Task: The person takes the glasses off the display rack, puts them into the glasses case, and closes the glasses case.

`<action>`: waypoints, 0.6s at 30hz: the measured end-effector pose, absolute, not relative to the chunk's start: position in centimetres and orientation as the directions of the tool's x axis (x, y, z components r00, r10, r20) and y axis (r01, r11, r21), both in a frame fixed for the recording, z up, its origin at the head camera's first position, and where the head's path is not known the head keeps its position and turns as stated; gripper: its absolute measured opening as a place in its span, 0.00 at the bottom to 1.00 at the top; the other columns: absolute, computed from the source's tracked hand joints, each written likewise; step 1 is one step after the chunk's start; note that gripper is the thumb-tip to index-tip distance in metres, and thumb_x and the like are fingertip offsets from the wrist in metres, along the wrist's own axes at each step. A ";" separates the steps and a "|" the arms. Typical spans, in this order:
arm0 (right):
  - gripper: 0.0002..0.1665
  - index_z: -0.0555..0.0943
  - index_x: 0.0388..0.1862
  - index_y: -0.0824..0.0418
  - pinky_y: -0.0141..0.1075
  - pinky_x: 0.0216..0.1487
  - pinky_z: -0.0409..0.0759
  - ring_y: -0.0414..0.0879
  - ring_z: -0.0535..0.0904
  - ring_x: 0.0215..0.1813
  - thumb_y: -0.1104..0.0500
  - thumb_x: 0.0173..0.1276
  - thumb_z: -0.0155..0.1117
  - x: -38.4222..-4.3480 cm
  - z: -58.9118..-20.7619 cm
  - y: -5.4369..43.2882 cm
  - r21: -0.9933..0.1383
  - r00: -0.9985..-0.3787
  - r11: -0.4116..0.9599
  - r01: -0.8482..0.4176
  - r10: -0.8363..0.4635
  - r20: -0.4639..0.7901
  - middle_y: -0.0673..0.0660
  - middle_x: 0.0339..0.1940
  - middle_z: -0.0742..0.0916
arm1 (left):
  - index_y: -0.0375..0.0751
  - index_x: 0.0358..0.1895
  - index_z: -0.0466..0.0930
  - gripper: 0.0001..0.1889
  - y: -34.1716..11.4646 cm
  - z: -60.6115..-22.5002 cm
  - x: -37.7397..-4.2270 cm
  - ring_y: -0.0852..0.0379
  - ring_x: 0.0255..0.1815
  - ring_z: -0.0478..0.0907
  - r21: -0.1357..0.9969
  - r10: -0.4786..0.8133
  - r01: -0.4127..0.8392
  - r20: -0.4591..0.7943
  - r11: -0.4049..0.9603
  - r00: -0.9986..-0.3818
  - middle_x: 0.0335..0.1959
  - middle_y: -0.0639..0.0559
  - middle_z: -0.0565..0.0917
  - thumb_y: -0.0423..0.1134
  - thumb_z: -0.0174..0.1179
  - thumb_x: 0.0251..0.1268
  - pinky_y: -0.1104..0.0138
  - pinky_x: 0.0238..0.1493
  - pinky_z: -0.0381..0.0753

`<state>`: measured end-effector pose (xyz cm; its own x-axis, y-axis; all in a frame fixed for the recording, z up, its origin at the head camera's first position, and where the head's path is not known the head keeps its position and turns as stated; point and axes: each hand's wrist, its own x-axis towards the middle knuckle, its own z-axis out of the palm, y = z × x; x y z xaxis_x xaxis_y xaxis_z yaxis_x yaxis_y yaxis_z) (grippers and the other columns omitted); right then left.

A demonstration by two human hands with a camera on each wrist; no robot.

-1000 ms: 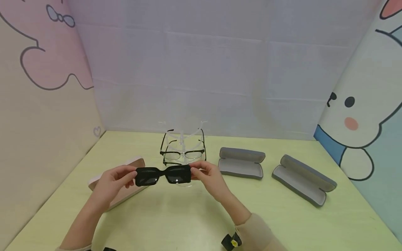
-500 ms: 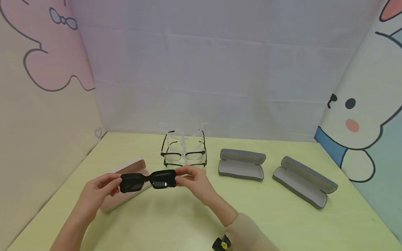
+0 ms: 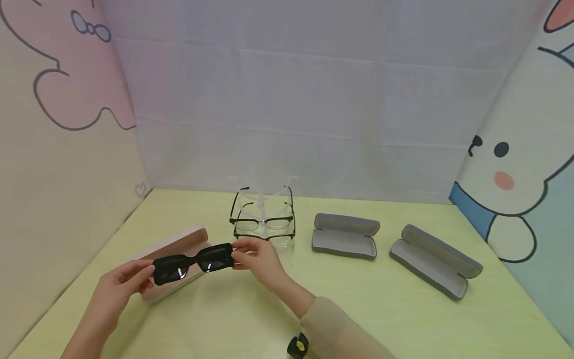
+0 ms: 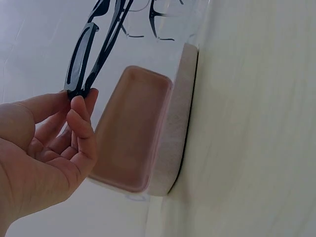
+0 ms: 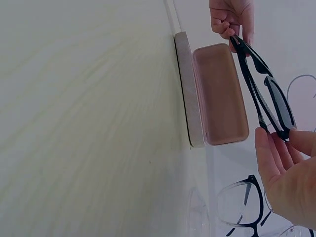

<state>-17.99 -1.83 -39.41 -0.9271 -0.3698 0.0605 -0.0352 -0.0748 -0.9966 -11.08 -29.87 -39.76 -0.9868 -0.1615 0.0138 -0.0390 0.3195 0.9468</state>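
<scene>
Black rectangular sunglasses [image 3: 216,258] are held up in front of the pink-lined glasses case [image 3: 169,243], tilted so that their left end is lower. My left hand [image 3: 111,291] pinches one end of them between thumb and fingers. At the other end my right hand [image 3: 263,263] grips the frame corner. In the left wrist view the temples [image 4: 109,47] lie folded behind the lenses. The case, lid raised, stands on the table just beyond the sunglasses, which partly hide it in the head view.
Behind, a clear display stand [image 3: 261,200] bears black-framed eyeglasses [image 3: 278,223] and a second pair [image 3: 251,236] below. To the right lie two open grey glasses cases, one near the middle [image 3: 344,243] and one farther right [image 3: 429,267]. Printed cloth walls surround the table [image 3: 381,319].
Both hands have carried the sunglasses left and slightly down, from in front of the display stand to in front of the pink-lined case. The sunglasses have tilted more.
</scene>
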 end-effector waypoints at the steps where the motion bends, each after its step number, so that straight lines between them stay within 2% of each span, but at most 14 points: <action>1: 0.13 0.78 0.43 0.75 0.43 0.35 0.82 0.54 0.83 0.33 0.73 0.59 0.59 -18.0 -39.5 -2.2 -0.997 -0.929 -0.078 -0.029 -0.365 0.056 0.63 0.32 0.81 | 0.58 0.36 0.81 0.04 -30.3 -40.1 -11.1 0.63 0.24 0.79 0.948 -0.165 -0.044 0.009 0.316 -0.986 0.23 0.63 0.82 0.42 0.58 0.61 0.73 0.30 0.78; 3: 0.11 0.79 0.42 0.74 0.42 0.35 0.82 0.53 0.83 0.32 0.72 0.58 0.60 -18.2 -39.7 -2.7 -0.997 -0.934 -0.081 -0.022 -0.355 0.049 0.63 0.32 0.82 | 0.57 0.36 0.81 0.04 -30.9 -40.8 -11.1 0.64 0.25 0.79 0.953 -0.180 -0.057 -0.002 0.298 -0.984 0.24 0.63 0.82 0.41 0.59 0.61 0.73 0.30 0.79; 9: 0.10 0.80 0.40 0.72 0.37 0.32 0.82 0.48 0.84 0.30 0.70 0.59 0.61 -18.7 -40.4 -4.3 -0.999 -0.940 -0.038 -0.035 -0.337 0.045 0.61 0.33 0.84 | 0.61 0.35 0.82 0.05 -31.6 -40.8 -10.6 0.67 0.27 0.77 0.925 -0.218 -0.120 -0.042 0.359 -0.975 0.24 0.66 0.81 0.45 0.57 0.62 0.75 0.31 0.77; 10: 0.10 0.81 0.40 0.72 0.36 0.32 0.82 0.47 0.84 0.30 0.69 0.59 0.61 -18.8 -40.5 -4.6 -0.999 -0.940 -0.026 -0.036 -0.338 0.043 0.61 0.33 0.84 | 0.65 0.34 0.81 0.04 -31.6 -40.6 -10.4 0.68 0.27 0.77 0.913 -0.231 -0.151 -0.065 0.379 -0.971 0.24 0.67 0.80 0.47 0.56 0.62 0.75 0.31 0.76; 15: 0.09 0.82 0.39 0.70 0.34 0.32 0.82 0.44 0.84 0.28 0.68 0.59 0.62 -19.4 -40.8 -5.6 -0.999 -0.947 0.018 -0.032 -0.321 0.024 0.57 0.31 0.84 | 0.69 0.30 0.80 0.03 -31.6 -40.1 -10.2 0.65 0.28 0.76 0.889 -0.314 -0.288 -0.176 0.355 -0.933 0.23 0.68 0.80 0.54 0.58 0.58 0.75 0.32 0.75; 18: 0.08 0.83 0.38 0.68 0.35 0.33 0.82 0.45 0.84 0.28 0.68 0.59 0.62 -19.7 -41.0 -6.2 -0.999 -0.951 0.038 -0.029 -0.307 0.016 0.55 0.30 0.83 | 0.66 0.30 0.82 0.04 -31.8 -40.1 -10.1 0.64 0.27 0.77 0.885 -0.366 -0.324 -0.194 0.335 -0.910 0.23 0.68 0.81 0.56 0.60 0.55 0.74 0.32 0.76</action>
<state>-19.65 -6.24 -40.98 -0.9515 -0.3073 0.0161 -0.0292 0.0378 -0.9989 -10.14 -31.76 -40.10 -0.9101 -0.3659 -0.1943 -0.3235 0.3346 0.8851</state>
